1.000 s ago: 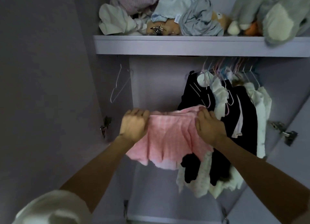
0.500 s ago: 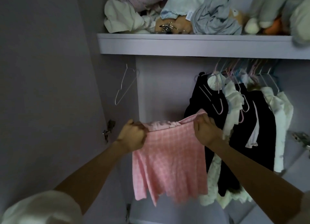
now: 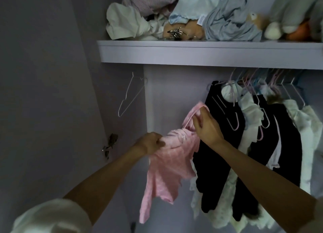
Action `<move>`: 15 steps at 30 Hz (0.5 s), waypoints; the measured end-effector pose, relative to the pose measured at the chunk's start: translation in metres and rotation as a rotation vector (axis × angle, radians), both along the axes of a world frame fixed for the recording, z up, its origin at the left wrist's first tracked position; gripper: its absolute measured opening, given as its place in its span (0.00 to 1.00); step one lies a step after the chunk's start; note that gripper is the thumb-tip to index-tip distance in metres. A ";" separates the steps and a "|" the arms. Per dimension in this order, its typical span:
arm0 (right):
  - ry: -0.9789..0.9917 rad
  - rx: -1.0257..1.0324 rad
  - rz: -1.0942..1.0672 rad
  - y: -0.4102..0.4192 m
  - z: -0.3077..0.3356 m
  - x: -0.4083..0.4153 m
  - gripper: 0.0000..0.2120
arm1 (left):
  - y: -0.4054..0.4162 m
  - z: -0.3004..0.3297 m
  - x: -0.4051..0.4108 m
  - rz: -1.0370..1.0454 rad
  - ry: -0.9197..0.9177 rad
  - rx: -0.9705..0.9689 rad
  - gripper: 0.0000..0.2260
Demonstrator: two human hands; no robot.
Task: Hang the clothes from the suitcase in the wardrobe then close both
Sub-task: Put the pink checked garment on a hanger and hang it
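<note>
Pink garment (image 3: 167,164) pinched at waistband by left hand (image 3: 150,144) and right hand (image 3: 207,128), slanting up-right, below-right of empty white hanger (image 3: 130,96); left hand nearer.

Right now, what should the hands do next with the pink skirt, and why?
Probably fetch the empty hanger on the left. Both the left hand and right hand grip the pink skirt, which isn't hanging like the clothes on the rail.
</note>
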State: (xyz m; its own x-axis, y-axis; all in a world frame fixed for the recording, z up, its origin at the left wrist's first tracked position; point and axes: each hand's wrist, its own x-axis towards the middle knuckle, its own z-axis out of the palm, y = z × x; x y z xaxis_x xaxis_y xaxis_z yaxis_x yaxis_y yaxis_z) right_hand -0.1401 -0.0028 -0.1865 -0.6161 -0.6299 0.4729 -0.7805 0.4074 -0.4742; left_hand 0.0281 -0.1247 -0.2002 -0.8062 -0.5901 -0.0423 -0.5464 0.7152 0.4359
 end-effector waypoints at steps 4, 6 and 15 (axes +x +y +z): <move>-0.109 0.175 -0.070 0.000 0.001 -0.016 0.16 | 0.002 0.001 0.006 0.118 0.326 -0.368 0.20; -0.161 0.154 0.016 -0.004 0.000 -0.020 0.12 | 0.005 0.001 0.008 -0.055 0.515 -0.550 0.19; -0.190 0.139 0.219 -0.010 0.008 -0.019 0.22 | 0.006 -0.012 -0.012 -0.329 -0.378 -0.699 0.22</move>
